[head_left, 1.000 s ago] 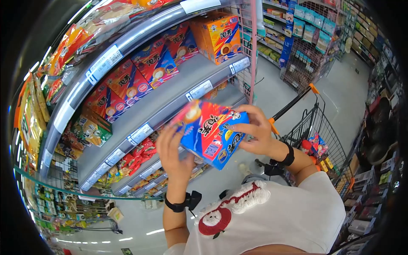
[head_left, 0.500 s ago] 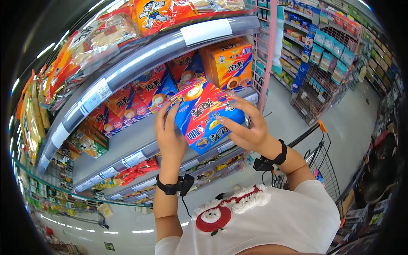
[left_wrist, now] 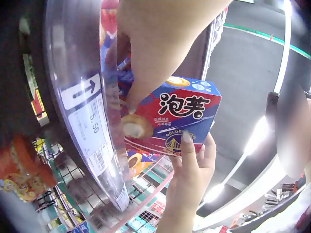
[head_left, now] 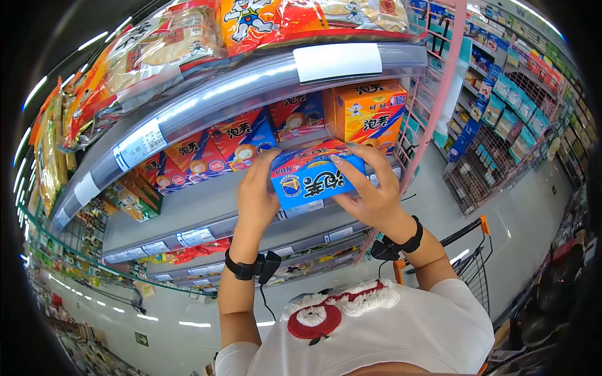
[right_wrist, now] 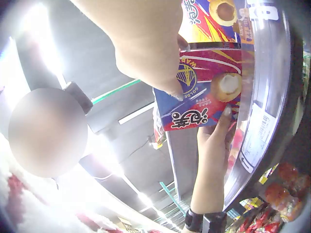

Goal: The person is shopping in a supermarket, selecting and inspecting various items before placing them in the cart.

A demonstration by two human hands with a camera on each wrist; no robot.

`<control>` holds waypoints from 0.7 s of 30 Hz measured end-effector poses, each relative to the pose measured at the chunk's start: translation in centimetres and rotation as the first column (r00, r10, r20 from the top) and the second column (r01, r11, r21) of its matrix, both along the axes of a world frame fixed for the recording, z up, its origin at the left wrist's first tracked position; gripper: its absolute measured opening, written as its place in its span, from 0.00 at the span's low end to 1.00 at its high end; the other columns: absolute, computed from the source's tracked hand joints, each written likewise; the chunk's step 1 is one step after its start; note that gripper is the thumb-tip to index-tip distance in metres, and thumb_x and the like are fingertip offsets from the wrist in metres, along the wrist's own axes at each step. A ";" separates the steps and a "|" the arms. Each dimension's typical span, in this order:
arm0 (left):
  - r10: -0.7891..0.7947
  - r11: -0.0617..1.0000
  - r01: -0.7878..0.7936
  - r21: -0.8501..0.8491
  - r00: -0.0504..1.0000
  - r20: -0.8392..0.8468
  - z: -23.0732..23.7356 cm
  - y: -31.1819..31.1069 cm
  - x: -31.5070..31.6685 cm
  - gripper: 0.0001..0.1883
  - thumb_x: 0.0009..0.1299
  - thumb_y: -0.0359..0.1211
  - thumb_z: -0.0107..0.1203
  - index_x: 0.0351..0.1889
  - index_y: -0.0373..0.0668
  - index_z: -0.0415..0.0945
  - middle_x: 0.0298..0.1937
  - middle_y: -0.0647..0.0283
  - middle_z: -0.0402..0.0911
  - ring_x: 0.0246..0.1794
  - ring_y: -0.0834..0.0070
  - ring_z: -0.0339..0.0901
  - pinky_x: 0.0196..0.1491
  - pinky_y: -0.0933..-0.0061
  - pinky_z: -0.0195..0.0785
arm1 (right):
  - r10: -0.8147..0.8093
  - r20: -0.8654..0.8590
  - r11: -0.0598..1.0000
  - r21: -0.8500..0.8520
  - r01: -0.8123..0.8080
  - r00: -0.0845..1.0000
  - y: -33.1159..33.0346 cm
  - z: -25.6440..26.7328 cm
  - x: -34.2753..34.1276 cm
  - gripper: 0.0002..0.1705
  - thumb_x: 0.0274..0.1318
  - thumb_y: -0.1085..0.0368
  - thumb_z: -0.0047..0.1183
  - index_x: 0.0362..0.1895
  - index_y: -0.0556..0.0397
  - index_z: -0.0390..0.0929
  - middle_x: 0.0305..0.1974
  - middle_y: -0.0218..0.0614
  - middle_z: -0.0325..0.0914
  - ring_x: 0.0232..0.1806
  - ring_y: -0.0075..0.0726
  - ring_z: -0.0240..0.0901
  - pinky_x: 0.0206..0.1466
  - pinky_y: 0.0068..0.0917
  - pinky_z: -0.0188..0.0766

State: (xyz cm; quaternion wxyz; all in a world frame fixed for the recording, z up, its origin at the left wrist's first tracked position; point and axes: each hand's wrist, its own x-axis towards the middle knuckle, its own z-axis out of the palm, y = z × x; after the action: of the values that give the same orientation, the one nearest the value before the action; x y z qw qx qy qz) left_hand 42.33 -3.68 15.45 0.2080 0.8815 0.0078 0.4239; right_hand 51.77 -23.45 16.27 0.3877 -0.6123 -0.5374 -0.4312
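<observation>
Both hands hold a blue and red box of cream puffs (head_left: 316, 182) in front of a shelf. In the head view its blue side faces me, with the lettering upside down. My left hand (head_left: 257, 191) grips the left end, and my right hand (head_left: 373, 191) grips the right end with its fingers over the top. The left wrist view shows the box's red and blue face (left_wrist: 182, 109), a thumb pressed on it. Similar boxes (head_left: 241, 138) stand in a row on the shelf behind, with an orange box (head_left: 367, 116) at the right end.
Above the box runs a curved shelf edge (head_left: 207, 113) with bagged snacks (head_left: 163, 56) on top. The lower shelf edge (head_left: 194, 237) carries price tags. A pink rack post (head_left: 439, 106) stands at right. Behind my right arm is a shopping cart (head_left: 480, 260).
Both hands have raised the box toward the shelf and tipped it, so its blue side now faces me. My view has shifted, with the upper shelf lower in it.
</observation>
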 end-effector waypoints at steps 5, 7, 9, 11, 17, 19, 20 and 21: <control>-0.115 0.993 0.114 -0.032 0.993 -0.019 -0.9 1.4 0.1 0.28 0.49 0.28 0.63 0.50 0.41 0.69 0.48 0.52 0.74 0.51 0.55 0.71 0.51 0.63 0.65 | -0.016 -0.042 0.998 0.060 0.018 0.999 0.6 0.6 -0.4 0.38 0.26 0.63 0.70 0.50 0.47 0.73 0.48 0.44 0.68 0.44 0.46 0.70 0.43 0.32 0.71; -0.133 0.989 0.133 -0.060 0.991 0.004 -1.0 1.6 -0.3 0.29 0.48 0.29 0.64 0.50 0.41 0.69 0.48 0.52 0.75 0.50 0.55 0.71 0.51 0.63 0.65 | -0.006 -0.003 0.998 0.067 0.006 1.000 0.7 1.0 -0.6 0.40 0.25 0.61 0.71 0.51 0.52 0.70 0.48 0.46 0.69 0.46 0.47 0.70 0.46 0.34 0.71; -0.200 0.957 0.194 -0.215 0.980 -0.006 -1.0 2.2 -0.9 0.29 0.49 0.30 0.64 0.51 0.40 0.68 0.49 0.52 0.74 0.51 0.56 0.71 0.51 0.64 0.65 | 0.000 0.031 0.996 0.094 -0.003 1.000 1.5 1.2 -0.9 0.43 0.25 0.57 0.72 0.51 0.56 0.67 0.47 0.47 0.70 0.46 0.47 0.70 0.47 0.35 0.70; -0.240 0.924 0.229 -0.305 0.971 0.001 -1.3 2.9 -1.1 0.30 0.50 0.31 0.64 0.52 0.39 0.67 0.49 0.51 0.74 0.51 0.56 0.71 0.52 0.64 0.64 | -0.015 0.016 0.994 0.111 0.013 1.000 2.4 1.7 -1.4 0.42 0.25 0.58 0.72 0.52 0.53 0.68 0.47 0.46 0.69 0.45 0.47 0.70 0.46 0.34 0.71; -0.279 0.894 0.264 -0.362 0.960 0.011 -1.6 2.9 -0.8 0.33 0.54 0.31 0.62 0.58 0.34 0.61 0.51 0.47 0.72 0.52 0.55 0.71 0.52 0.64 0.64 | -0.117 0.033 0.982 0.152 0.111 0.993 4.4 1.1 -2.1 0.38 0.25 0.57 0.72 0.48 0.49 0.74 0.42 0.41 0.69 0.38 0.41 0.69 0.36 0.29 0.69; -0.266 0.906 0.255 -0.339 0.964 0.016 -1.8 2.6 -0.6 0.37 0.53 0.31 0.62 0.60 0.32 0.56 0.50 0.45 0.72 0.52 0.55 0.71 0.52 0.64 0.63 | -0.173 0.068 0.969 0.191 0.158 0.983 5.4 1.0 -2.2 0.37 0.25 0.56 0.72 0.47 0.48 0.75 0.42 0.40 0.68 0.37 0.40 0.68 0.35 0.29 0.68; -0.258 0.912 0.250 -0.324 0.966 0.021 -1.7 2.5 -0.5 0.39 0.53 0.31 0.62 0.61 0.31 0.54 0.49 0.44 0.72 0.52 0.55 0.71 0.52 0.65 0.63 | -0.179 0.073 0.969 0.188 0.163 0.981 5.8 1.0 -2.4 0.37 0.25 0.56 0.72 0.47 0.48 0.75 0.42 0.40 0.68 0.37 0.40 0.68 0.35 0.29 0.68; -0.284 0.880 0.288 -0.377 0.956 0.069 -1.6 2.2 -0.6 0.47 0.51 0.31 0.63 0.65 0.30 0.43 0.50 0.43 0.70 0.52 0.56 0.71 0.53 0.64 0.63 | -0.182 0.077 0.968 0.186 0.165 0.980 6.2 1.1 -2.8 0.37 0.25 0.57 0.72 0.47 0.48 0.75 0.42 0.40 0.68 0.37 0.40 0.68 0.36 0.30 0.68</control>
State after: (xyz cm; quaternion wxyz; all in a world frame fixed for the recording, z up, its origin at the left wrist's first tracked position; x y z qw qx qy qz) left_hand 41.71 -1.45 13.83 0.4364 0.8127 -0.0408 0.3839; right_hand 49.01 -17.28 17.42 0.3761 -0.5988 -0.4584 -0.5384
